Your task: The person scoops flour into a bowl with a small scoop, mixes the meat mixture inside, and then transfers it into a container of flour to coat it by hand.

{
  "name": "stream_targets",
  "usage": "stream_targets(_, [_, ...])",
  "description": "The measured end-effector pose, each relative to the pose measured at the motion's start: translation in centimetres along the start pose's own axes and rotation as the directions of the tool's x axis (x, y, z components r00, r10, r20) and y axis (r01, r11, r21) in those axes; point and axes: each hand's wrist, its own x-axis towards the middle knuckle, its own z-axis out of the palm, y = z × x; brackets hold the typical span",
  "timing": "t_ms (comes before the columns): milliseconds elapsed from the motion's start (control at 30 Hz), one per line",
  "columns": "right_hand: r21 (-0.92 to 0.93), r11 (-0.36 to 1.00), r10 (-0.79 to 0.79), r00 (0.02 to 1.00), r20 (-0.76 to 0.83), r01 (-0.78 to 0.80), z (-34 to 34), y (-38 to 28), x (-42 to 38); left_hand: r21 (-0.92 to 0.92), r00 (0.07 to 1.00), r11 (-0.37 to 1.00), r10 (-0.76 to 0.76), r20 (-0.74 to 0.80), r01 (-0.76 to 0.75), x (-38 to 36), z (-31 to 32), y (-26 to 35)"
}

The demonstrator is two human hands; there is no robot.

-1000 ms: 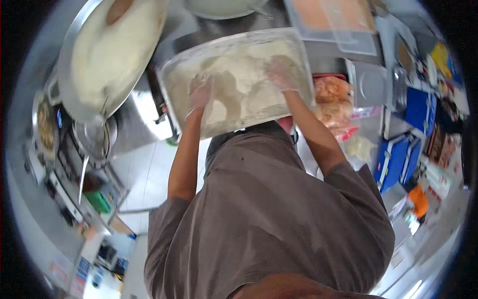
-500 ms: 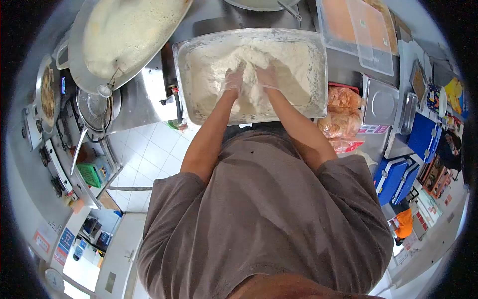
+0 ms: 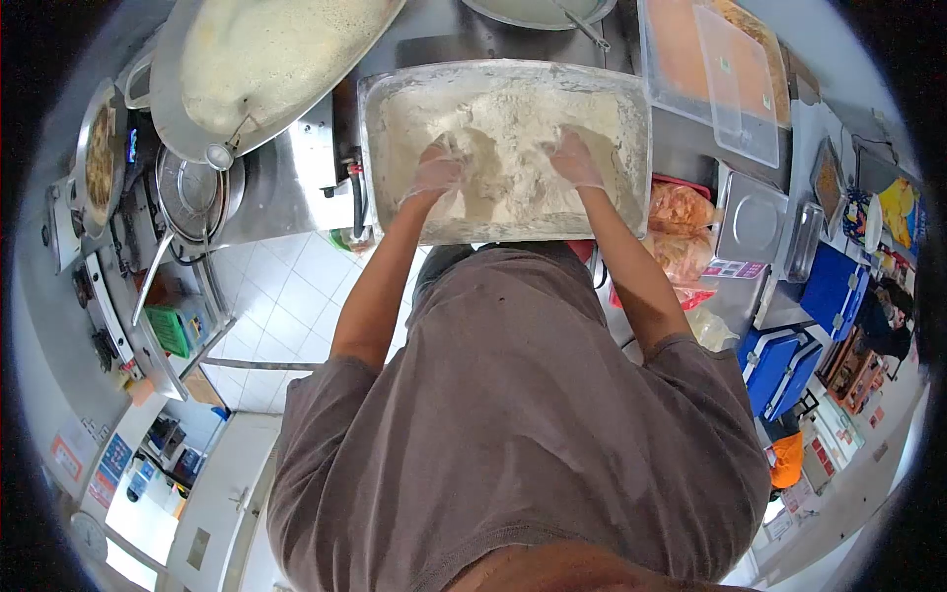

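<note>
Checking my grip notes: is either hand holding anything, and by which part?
Cannot tell: gloved left hand and right hand sink into white flour in the rectangular metal tray.

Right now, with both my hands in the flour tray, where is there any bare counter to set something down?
Little is free. A bare steel strip lies between the flour tray and the big round pan on the left. Right of the tray it is crowded: bagged food, a scale and a lidded clear tub. Your left hand and right hand sit in the flour.
</note>
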Motion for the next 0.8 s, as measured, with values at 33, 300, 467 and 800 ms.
stream_targets(33, [-0.023,0.999,0.023,0.999,0.039,-0.023,-0.3,-1.1,0.1,0.121,0.997,0.990,-0.064,-0.043,0.068,-0.6,-0.5,2.4])
stream_targets(300, [-0.110,0.980,-0.159,0.983,0.093,0.168,0.6,0.6,0.8,-0.143,0.988,0.978,-0.154,0.014,0.155,-0.8,-0.4,3.6])
stream_targets(467, [0.314,0.947,-0.087,0.996,0.028,0.074,1.1,5.7,-0.2,0.385,0.993,0.921,-0.023,-0.112,0.065,-0.3,1.8,-6.2])
stream_targets(800, [0.307,0.951,-0.083,0.940,0.331,-0.024,2.8,-6.7,-4.0,-0.174,0.974,0.983,0.101,0.204,-0.066,-1.9,5.6,1.2])
